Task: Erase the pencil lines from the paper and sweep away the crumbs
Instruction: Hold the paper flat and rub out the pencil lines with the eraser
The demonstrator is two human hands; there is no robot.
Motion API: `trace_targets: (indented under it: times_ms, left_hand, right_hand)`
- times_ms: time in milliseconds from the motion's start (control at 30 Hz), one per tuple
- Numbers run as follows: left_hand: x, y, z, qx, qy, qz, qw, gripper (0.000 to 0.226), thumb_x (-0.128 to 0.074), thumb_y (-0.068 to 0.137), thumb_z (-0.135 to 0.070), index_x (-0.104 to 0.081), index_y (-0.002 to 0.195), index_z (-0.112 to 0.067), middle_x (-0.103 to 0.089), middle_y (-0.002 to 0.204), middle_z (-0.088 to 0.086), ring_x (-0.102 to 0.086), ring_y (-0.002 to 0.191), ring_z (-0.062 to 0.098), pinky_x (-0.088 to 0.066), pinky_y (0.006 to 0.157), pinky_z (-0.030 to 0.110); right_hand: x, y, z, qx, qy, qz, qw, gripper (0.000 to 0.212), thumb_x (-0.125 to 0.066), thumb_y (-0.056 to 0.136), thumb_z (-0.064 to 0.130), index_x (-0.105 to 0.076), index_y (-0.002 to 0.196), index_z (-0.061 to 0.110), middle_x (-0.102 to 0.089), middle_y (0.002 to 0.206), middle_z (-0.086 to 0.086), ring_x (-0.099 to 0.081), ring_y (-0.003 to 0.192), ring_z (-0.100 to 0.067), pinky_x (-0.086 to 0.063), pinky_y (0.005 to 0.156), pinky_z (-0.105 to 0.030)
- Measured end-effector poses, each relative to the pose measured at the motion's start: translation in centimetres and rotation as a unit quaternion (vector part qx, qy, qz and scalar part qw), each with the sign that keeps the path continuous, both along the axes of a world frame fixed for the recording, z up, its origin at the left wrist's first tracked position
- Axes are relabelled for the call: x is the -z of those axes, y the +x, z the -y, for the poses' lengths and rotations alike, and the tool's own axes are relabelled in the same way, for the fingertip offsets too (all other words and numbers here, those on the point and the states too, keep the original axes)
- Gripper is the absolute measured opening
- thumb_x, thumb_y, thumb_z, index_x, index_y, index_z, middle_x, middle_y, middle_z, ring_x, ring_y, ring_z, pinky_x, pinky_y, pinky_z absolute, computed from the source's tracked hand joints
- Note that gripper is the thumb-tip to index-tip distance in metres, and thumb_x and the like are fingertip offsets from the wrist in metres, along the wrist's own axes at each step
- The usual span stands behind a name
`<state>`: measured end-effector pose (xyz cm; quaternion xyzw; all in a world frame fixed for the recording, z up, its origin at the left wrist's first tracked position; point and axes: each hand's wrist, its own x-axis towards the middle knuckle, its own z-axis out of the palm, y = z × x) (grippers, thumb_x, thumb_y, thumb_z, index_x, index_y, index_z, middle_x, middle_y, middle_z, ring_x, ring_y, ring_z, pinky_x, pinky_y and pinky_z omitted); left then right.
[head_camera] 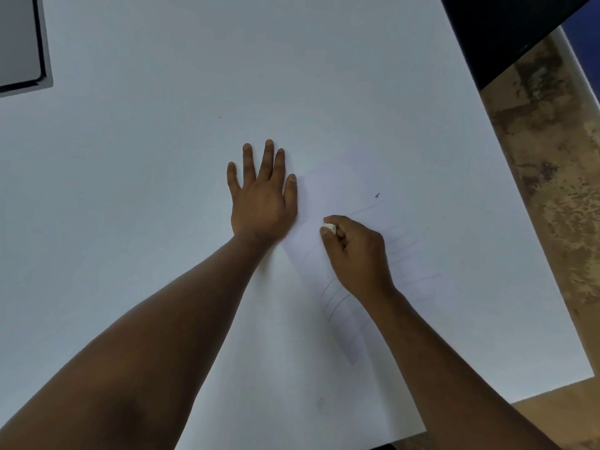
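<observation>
A white sheet of paper (328,193) lies on the white table (146,157), right of centre, with faint pencil lines (334,297) across its lower part. My left hand (261,199) lies flat with fingers spread, its thumb and palm edge resting on the paper's left edge. My right hand (354,251) is closed around a small white eraser (329,228), whose tip presses on the paper near the middle. A small dark crumb (377,195) sits on the paper beyond the right hand. The right forearm hides part of the pencil lines.
A grey laptop or tablet (19,43) sits at the table's far left corner. A dark object (506,30) overhangs the far right corner. The table's right and near edges drop to a brown mottled floor (552,190).
</observation>
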<state>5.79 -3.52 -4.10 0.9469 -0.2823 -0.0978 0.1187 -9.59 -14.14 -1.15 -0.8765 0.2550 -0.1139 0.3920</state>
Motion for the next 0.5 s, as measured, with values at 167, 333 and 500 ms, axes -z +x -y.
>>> trace_targets:
  times_ms: [167,333,500]
  left_hand:
    - [-0.9,0.1,-1.4,-0.019,-0.138,-0.058,0.989,0.060,-0.024,0.106,-0.035,-0.031,0.160,-0.011,-0.025,0.170,0.006,-0.010,0.159,0.028,-0.006,0.127,0.054]
    - [-0.3,-3.9,-6.0,0.085,-0.063,-0.024,0.994,0.077,-0.029,0.103,-0.056,-0.015,0.165,-0.012,-0.005,0.173,0.005,0.003,0.160,0.027,-0.002,0.127,0.055]
    - [0.8,-6.9,-7.7,0.117,0.028,0.003,0.993,0.104,-0.026,0.094,-0.084,-0.003,0.165,-0.012,0.006,0.174,0.002,0.011,0.159,0.023,0.001,0.127,0.057]
  right_hand:
    - [-0.1,-0.3,0.2,0.039,0.037,-0.007,0.999,0.022,-0.064,0.094,0.022,-0.070,0.112,0.010,-0.067,0.077,0.011,-0.060,0.069,0.001,-0.049,0.071,-0.006]
    - [-0.4,0.2,0.5,0.066,0.104,-0.038,0.992,0.014,-0.066,0.092,0.022,-0.070,0.103,0.014,-0.062,0.069,0.003,-0.065,0.066,-0.020,-0.059,0.070,-0.038]
    - [-1.6,1.1,1.1,-0.045,0.049,-0.052,0.996,0.013,-0.061,0.095,0.022,-0.070,0.102,0.016,-0.069,0.084,0.005,-0.064,0.078,-0.011,-0.056,0.077,-0.032]
